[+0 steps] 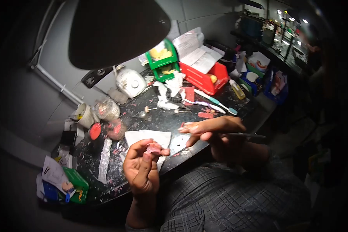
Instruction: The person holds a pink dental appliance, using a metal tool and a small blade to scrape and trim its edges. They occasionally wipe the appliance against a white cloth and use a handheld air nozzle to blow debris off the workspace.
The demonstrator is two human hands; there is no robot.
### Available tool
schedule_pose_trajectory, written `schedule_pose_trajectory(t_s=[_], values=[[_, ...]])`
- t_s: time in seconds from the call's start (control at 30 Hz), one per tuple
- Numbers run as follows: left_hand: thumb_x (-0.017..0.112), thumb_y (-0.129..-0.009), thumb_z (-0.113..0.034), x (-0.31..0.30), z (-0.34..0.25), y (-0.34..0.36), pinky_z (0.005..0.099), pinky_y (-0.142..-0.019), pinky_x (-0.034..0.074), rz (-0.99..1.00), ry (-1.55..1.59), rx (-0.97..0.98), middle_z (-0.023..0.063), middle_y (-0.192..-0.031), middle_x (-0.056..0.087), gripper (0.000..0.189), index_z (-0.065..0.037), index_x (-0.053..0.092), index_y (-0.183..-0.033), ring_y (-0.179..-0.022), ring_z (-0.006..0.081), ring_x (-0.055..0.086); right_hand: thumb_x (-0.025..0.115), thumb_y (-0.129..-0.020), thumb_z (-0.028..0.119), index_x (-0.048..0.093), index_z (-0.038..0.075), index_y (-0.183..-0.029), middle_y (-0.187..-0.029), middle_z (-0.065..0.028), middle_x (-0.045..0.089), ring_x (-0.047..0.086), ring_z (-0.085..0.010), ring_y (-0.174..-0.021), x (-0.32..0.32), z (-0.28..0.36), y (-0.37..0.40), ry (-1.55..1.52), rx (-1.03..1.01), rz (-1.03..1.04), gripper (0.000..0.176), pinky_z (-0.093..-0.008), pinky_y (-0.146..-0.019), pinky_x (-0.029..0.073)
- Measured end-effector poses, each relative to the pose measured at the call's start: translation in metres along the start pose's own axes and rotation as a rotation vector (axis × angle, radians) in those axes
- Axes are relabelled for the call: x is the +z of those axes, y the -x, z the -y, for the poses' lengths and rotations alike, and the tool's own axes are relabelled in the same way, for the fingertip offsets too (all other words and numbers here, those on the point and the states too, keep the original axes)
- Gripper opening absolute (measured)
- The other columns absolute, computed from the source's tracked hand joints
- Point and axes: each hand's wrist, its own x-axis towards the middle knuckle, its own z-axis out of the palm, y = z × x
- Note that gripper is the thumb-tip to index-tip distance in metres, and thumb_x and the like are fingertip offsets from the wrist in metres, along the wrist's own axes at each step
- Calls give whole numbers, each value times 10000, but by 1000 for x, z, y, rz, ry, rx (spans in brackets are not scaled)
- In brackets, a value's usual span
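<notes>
Between the thumb and fingers of my left hand (143, 166) is a small pink piece (153, 149), held above a white paper (147, 137) at the table's front edge. To the right, my right hand (218, 135) has its fingers stretched forward, with a thin metal tool (251, 135) lying across the palm side and its end sticking out to the right. A small dark red bit shows at the fingertips. Below that hand, a pale card-like sheet (179, 144) lies on the table.
A dark lamp shade (118, 33) hangs over the back left. Beyond my hands are toothbrushes (216, 102), a red bin (205, 78), green bins (161, 58) and a white device (131, 82). Jars (115, 129) and a foil strip (104, 160) stand or lie at the left.
</notes>
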Motion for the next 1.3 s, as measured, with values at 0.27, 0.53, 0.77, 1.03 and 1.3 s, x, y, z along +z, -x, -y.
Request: schedule_pose_trajectory(t_s=[0.27,0.53,0.77,1.03,1.3], values=[[570,-986,-23,-33,-10,-31,388,-921,544,-60,-62,1,158,-1026,659,226,70,556,-1192,-954,248,688,667,-957,351,707,15,-960,-1388,-331,508,649,-435,-1146,18,-20,-40,235,18,125,338,-534,-914,572],[647,-947,-4,-62,-40,-117,293,-814,574,82,-234,-76,112,-994,673,184,47,600,-1117,-878,157,685,587,-1010,97,632,-100,-1029,-1005,-245,726,718,-317,-999,66,-62,-90,62,42,216,203,-397,-874,584],[750,-845,-20,-87,4,-93,293,-764,543,80,-772,209,105,-994,650,247,27,616,-1047,-854,159,686,522,-1007,-28,610,-108,-1084,-1093,-264,690,707,-334,-1025,66,-100,-72,-153,434,191,142,-438,-925,589],[745,-855,-29,-86,-5,-93,310,-766,547,41,-741,256,123,-1019,641,281,10,619,-1104,-855,189,680,525,-1029,61,610,-94,-1080,-1104,-297,684,733,-341,-934,67,-111,-73,-66,468,209,184,-425,-812,630],[728,-864,-21,-87,1,-96,329,-761,543,33,-765,266,119,-997,618,294,13,604,-1129,-856,215,671,643,-975,172,635,-71,-1068,-1066,-333,671,735,-366,-905,66,-121,-72,288,143,351,260,-375,-766,620]])
